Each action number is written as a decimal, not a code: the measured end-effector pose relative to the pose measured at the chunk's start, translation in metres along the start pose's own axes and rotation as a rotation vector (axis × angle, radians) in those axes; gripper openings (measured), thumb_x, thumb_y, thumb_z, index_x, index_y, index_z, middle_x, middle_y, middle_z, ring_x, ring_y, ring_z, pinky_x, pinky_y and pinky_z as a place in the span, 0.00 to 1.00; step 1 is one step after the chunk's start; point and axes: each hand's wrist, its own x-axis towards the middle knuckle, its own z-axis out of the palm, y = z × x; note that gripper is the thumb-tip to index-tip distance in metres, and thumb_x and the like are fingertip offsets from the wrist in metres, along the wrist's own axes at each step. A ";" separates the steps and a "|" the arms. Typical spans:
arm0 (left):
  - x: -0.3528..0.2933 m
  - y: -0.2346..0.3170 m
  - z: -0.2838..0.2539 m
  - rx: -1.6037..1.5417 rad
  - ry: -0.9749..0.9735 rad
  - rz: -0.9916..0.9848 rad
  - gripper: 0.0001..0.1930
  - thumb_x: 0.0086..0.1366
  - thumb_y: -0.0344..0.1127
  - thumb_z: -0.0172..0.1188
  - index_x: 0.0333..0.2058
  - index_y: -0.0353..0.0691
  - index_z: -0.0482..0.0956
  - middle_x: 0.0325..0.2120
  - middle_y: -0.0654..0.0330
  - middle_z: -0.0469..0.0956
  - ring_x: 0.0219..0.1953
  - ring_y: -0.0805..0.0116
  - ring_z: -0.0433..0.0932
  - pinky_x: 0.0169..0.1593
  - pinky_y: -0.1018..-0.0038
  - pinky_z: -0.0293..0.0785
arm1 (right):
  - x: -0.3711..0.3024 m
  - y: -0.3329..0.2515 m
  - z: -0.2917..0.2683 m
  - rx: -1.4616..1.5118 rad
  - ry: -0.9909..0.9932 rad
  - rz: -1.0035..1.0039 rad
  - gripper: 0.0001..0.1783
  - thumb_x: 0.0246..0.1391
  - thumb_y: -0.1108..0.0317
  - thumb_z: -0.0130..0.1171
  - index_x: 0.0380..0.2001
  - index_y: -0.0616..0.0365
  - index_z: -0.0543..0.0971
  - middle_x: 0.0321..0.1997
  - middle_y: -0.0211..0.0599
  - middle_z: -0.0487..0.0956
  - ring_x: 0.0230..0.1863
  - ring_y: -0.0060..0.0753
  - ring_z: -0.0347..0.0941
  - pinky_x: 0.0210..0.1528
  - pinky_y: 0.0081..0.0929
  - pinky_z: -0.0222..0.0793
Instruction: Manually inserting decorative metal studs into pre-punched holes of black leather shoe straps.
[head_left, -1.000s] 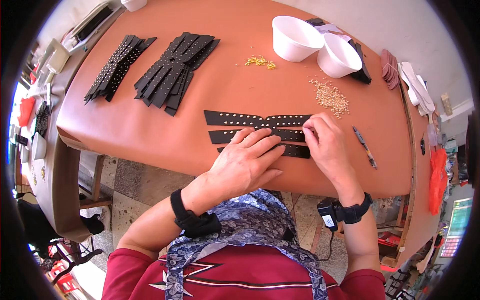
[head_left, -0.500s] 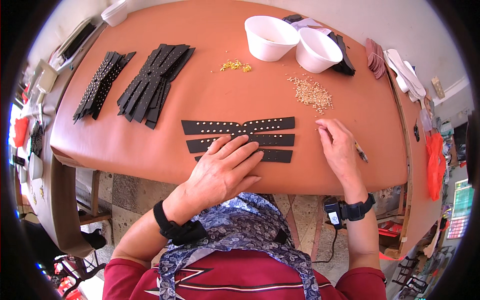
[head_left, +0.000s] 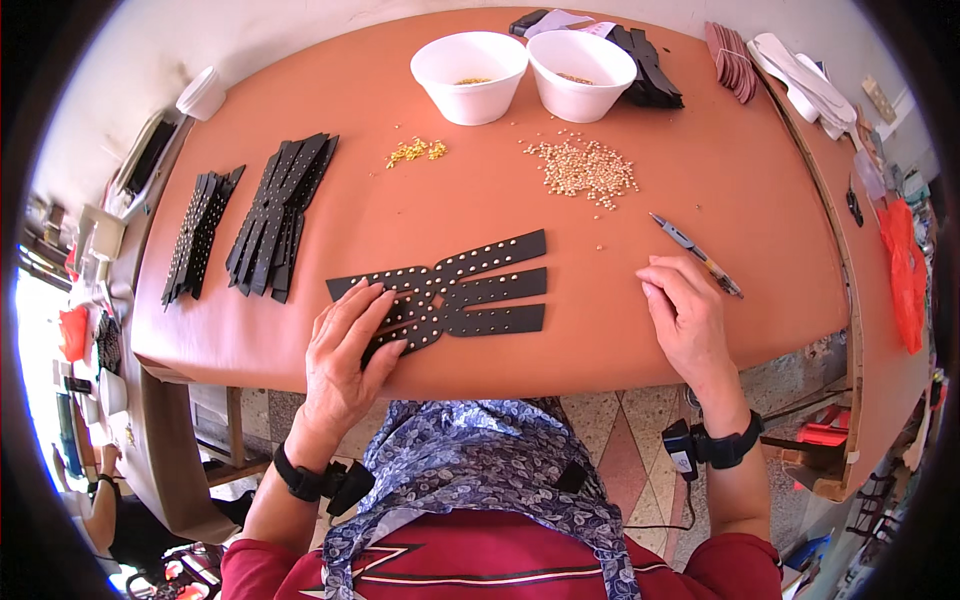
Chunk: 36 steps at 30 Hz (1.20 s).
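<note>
A black leather piece (head_left: 470, 290) with crossing straps and rows of small metal studs lies flat near the front edge of the orange table (head_left: 760, 200). My left hand (head_left: 345, 350) rests flat on its left end, fingers spread. My right hand (head_left: 685, 315) lies on the bare tabletop to the right of the piece, fingers loosely curled, holding nothing. A pen (head_left: 695, 253) lies just beyond its fingertips.
Two white bowls (head_left: 470, 62) (head_left: 580, 72) stand at the back, with a scatter of pale studs (head_left: 583, 170) and a small heap of gold studs (head_left: 415, 151) before them. Stacks of black straps (head_left: 280, 210) (head_left: 200, 235) lie at the left. Shoe soles (head_left: 800, 85) lie far right.
My right hand has left the strap piece and moved right to the bare table by the pen. My left hand slid to the piece's left end.
</note>
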 end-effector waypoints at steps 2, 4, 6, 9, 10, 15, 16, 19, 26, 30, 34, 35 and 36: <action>0.003 0.002 0.006 0.044 0.006 -0.005 0.24 0.58 0.35 0.68 0.54 0.36 0.80 0.54 0.49 0.79 0.60 0.48 0.75 0.62 0.56 0.68 | -0.006 0.004 -0.001 0.026 0.018 0.006 0.05 0.55 0.78 0.62 0.36 0.64 0.82 0.41 0.43 0.81 0.41 0.46 0.79 0.43 0.36 0.76; 0.007 0.005 0.008 0.110 0.023 -0.020 0.24 0.58 0.35 0.69 0.53 0.35 0.80 0.52 0.50 0.80 0.60 0.49 0.76 0.61 0.57 0.68 | -0.007 0.002 0.000 0.026 0.038 0.037 0.06 0.55 0.77 0.63 0.37 0.63 0.82 0.42 0.44 0.80 0.43 0.47 0.79 0.46 0.38 0.76; 0.001 0.002 0.009 0.115 0.039 -0.019 0.23 0.58 0.35 0.68 0.52 0.35 0.81 0.52 0.51 0.80 0.59 0.50 0.76 0.61 0.57 0.69 | -0.007 -0.001 0.003 0.010 0.047 0.023 0.07 0.54 0.77 0.64 0.38 0.62 0.82 0.42 0.44 0.80 0.44 0.48 0.79 0.47 0.39 0.75; 0.002 0.003 0.008 0.115 0.053 -0.031 0.22 0.58 0.34 0.68 0.51 0.35 0.81 0.52 0.51 0.80 0.59 0.51 0.77 0.60 0.57 0.69 | -0.012 0.001 0.000 -0.027 -0.003 0.004 0.18 0.54 0.75 0.65 0.49 0.63 0.80 0.47 0.45 0.80 0.50 0.47 0.78 0.49 0.39 0.75; 0.001 0.004 0.008 0.115 0.049 -0.044 0.21 0.58 0.34 0.68 0.50 0.34 0.82 0.51 0.51 0.81 0.59 0.51 0.77 0.60 0.57 0.69 | -0.012 -0.001 -0.001 0.059 0.088 0.054 0.25 0.55 0.75 0.65 0.56 0.64 0.74 0.51 0.46 0.79 0.52 0.45 0.78 0.50 0.38 0.74; 0.005 0.007 0.010 0.126 0.060 -0.035 0.20 0.58 0.34 0.68 0.49 0.34 0.82 0.51 0.51 0.81 0.58 0.51 0.77 0.60 0.57 0.70 | -0.025 0.009 0.005 0.403 0.497 0.128 0.41 0.60 0.75 0.59 0.72 0.65 0.52 0.62 0.53 0.73 0.59 0.42 0.75 0.55 0.36 0.69; 0.005 0.007 0.011 0.129 0.064 -0.029 0.19 0.58 0.33 0.68 0.48 0.34 0.82 0.50 0.51 0.81 0.58 0.51 0.77 0.59 0.57 0.70 | -0.023 0.008 0.008 0.439 0.497 0.183 0.31 0.60 0.74 0.60 0.66 0.64 0.65 0.57 0.50 0.77 0.57 0.42 0.76 0.54 0.35 0.70; 0.003 0.005 0.012 0.153 0.081 -0.013 0.19 0.58 0.33 0.68 0.48 0.34 0.82 0.50 0.51 0.81 0.58 0.50 0.77 0.59 0.57 0.70 | -0.016 0.008 -0.003 0.195 0.034 0.205 0.18 0.58 0.75 0.61 0.52 0.63 0.78 0.49 0.46 0.80 0.52 0.44 0.77 0.52 0.36 0.72; 0.004 0.006 0.014 0.153 0.097 -0.011 0.19 0.58 0.34 0.68 0.48 0.33 0.82 0.50 0.51 0.81 0.57 0.50 0.78 0.58 0.57 0.70 | -0.008 0.004 0.002 -0.006 0.102 0.038 0.11 0.55 0.75 0.64 0.42 0.62 0.82 0.41 0.41 0.81 0.43 0.47 0.77 0.48 0.40 0.73; 0.002 0.005 0.014 0.160 0.105 -0.013 0.19 0.58 0.34 0.68 0.47 0.34 0.83 0.50 0.50 0.81 0.57 0.50 0.78 0.58 0.58 0.71 | -0.007 0.002 0.003 0.027 0.086 0.071 0.10 0.55 0.76 0.63 0.42 0.62 0.82 0.41 0.41 0.81 0.43 0.47 0.77 0.48 0.40 0.73; 0.006 0.008 0.013 0.164 0.109 0.004 0.18 0.58 0.34 0.68 0.47 0.34 0.83 0.50 0.50 0.81 0.56 0.51 0.78 0.58 0.58 0.71 | -0.008 0.005 0.003 0.042 0.105 0.061 0.09 0.55 0.76 0.63 0.41 0.63 0.82 0.40 0.42 0.81 0.43 0.46 0.77 0.47 0.40 0.73; 0.004 0.008 0.013 0.165 0.111 0.002 0.18 0.58 0.34 0.68 0.47 0.34 0.83 0.50 0.50 0.81 0.56 0.51 0.78 0.58 0.58 0.71 | -0.008 0.004 0.003 0.039 0.109 0.065 0.09 0.55 0.76 0.63 0.40 0.63 0.82 0.40 0.42 0.81 0.43 0.46 0.77 0.47 0.39 0.73; 0.004 0.008 0.014 0.147 0.096 -0.012 0.18 0.59 0.33 0.66 0.48 0.33 0.82 0.51 0.49 0.80 0.57 0.48 0.78 0.59 0.58 0.70 | -0.007 0.004 0.003 0.035 0.116 0.069 0.09 0.55 0.76 0.63 0.40 0.63 0.82 0.39 0.42 0.81 0.43 0.46 0.77 0.47 0.39 0.74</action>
